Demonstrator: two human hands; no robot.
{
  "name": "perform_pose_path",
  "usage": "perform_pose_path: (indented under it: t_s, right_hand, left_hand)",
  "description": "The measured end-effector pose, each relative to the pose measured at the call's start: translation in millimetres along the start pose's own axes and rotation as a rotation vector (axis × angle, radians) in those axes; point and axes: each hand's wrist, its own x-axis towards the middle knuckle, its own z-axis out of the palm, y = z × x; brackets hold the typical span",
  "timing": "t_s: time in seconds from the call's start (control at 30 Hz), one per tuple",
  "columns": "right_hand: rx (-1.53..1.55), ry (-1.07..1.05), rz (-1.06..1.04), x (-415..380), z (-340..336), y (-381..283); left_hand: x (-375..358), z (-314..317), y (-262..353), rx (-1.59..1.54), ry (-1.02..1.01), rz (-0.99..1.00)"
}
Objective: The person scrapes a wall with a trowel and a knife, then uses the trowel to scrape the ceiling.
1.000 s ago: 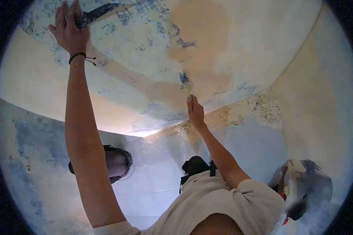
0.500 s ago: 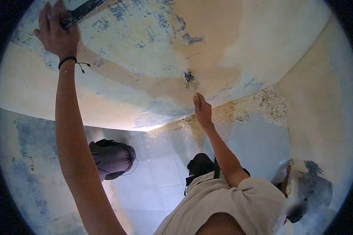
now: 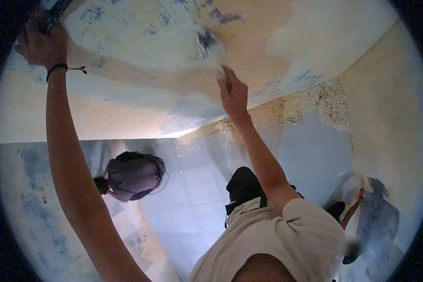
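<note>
My right hand [image 3: 233,96] is closed round the handle of a small trowel [image 3: 209,44]. Its blade, coated with pale and dark plaster, is blurred by motion and lies at the patchy wall [image 3: 164,77]. At the upper left, my left hand [image 3: 44,44], with a black cord bracelet [image 3: 57,68] at the wrist, grips a long dark bar-like tool [image 3: 59,9]. The far end of that tool is cut off by the view's edge, and I cannot make out its exact kind. Blue-grey patches show through the wall's cream and tan coat.
Crumbled plaster debris [image 3: 315,101] lies along the wall's foot on the tiled floor [image 3: 190,207]. A dark, rounded bundle [image 3: 135,176] is on the left. At the lower right another person's arm [image 3: 352,211] reaches toward the side wall [image 3: 383,117], beside a dark grey patch.
My right hand and the trowel have moved up and slightly left across the wall. My left hand and its tool have shifted left. The other person's arm has come further into view.
</note>
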Motion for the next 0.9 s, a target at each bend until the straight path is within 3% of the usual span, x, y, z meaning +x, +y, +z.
perform_pose_path:
  t_s: [0.03, 0.13, 0.23, 0.33, 0.43, 0.53, 0.7, 0.83, 0.9]
  right_hand:
    - [0.013, 0.03, -0.075, 8, 1, -9]
    - [-0.031, -0.05, 0.036, 8, -10, -16]
    - [-0.081, -0.073, 0.135, -38, -3, 55]
    - [-0.138, -0.124, 0.276, -72, -11, 74]
    - [-0.166, -0.081, 0.274, -73, -5, 68]
    - [-0.132, -0.05, 0.253, -76, -2, 70]
    - [-0.078, -0.024, 0.22, -70, -1, 61]
    - [-0.099, -0.073, 0.257, -50, -1, 47]
    - [-0.065, -0.063, 0.239, -48, -5, 41]
  left_hand:
    - [3, -2, 11, 0.042, 0.043, 0.009]
    - [11, -2, 15, 0.097, 0.074, 0.051]
    - [13, -8, 17, 0.111, 0.031, 0.082]
    - [13, -10, 19, 0.185, -0.049, 0.104]
    - [11, -3, 2, 0.163, -0.077, 0.145]
    - [17, 5, 3, 0.121, 0.078, 0.136]
    - [3, 4, -31, 0.247, -0.162, 0.191]
    - [-5, 16, -41, 0.199, -0.051, 0.177]
    - [-11, 24, -53, 0.228, -0.098, 0.121]
